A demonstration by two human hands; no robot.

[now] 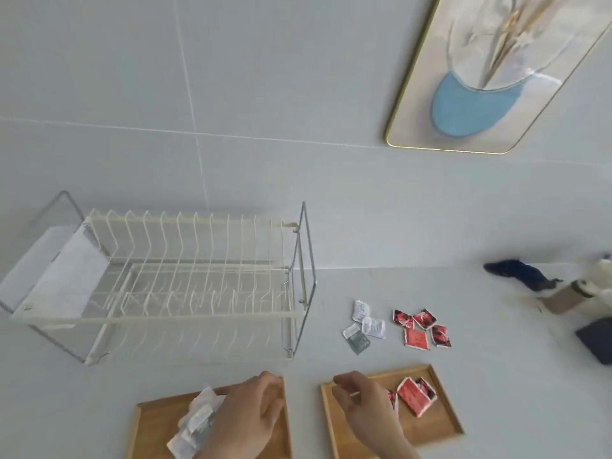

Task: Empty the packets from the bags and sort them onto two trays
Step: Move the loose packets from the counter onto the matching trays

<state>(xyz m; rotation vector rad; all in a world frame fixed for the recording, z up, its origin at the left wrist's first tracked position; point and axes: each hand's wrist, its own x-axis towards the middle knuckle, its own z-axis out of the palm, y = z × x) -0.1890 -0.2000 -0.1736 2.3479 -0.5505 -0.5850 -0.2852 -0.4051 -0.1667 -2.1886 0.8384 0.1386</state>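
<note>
Two wooden trays lie at the near edge. The left tray [149, 422] carries a heap of white packets [195, 422]; my left hand [245, 419] hovers over it, fingers loosely curled, nothing visibly held. On the right tray [443, 422] lie red packets [414, 395]; over its left end is my right hand [364, 409], fingers bent, with no packet visible in it. Further back on the white table are loose white packets [367, 323] and, to their right, loose red packets [420, 327].
A white wire dish rack [165, 279] stands at the left, close behind the left tray. At the far right are a dark blue cloth bag [520, 271], a pale bag [592, 289] and a dark flat object [596, 339]. A framed picture [490, 74] hangs on the wall.
</note>
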